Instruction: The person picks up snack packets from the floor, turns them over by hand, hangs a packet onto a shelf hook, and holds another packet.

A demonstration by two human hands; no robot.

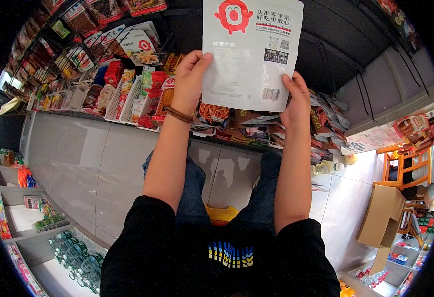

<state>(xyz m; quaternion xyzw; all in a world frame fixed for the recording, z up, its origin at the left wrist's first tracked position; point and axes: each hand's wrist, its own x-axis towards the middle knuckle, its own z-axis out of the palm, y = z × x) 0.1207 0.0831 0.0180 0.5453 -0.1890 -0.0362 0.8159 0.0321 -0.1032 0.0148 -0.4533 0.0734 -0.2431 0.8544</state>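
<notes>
White beef-snack pouch (pixel 231 69) is up in front of the snack shelf (pixel 182 24), barcode side facing the wearer, printing upright. Left hand (pixel 189 76) pinches its left edge; right hand (pixel 296 101) pinches the right edge lower down. Main risk: the film looks slick and only the edges are gripped, so a loose thumb could let it slide out. Uneven grip heights could also twist or crease it. If dropped, it would likely land on the packets along the front of the snack shelf and knock some off. The packed silver pouches (pixel 326 116) at the right end of the snack shelf could get snagged by the right forearm if it swings out. Left of the pouch on the snack shelf, white baskets (pixel 113 110) are full; a bump could spill them. Bottle (pixel 327 167) on the floor just below the snack shelf's right end could be kicked over by a shifting foot.
</notes>
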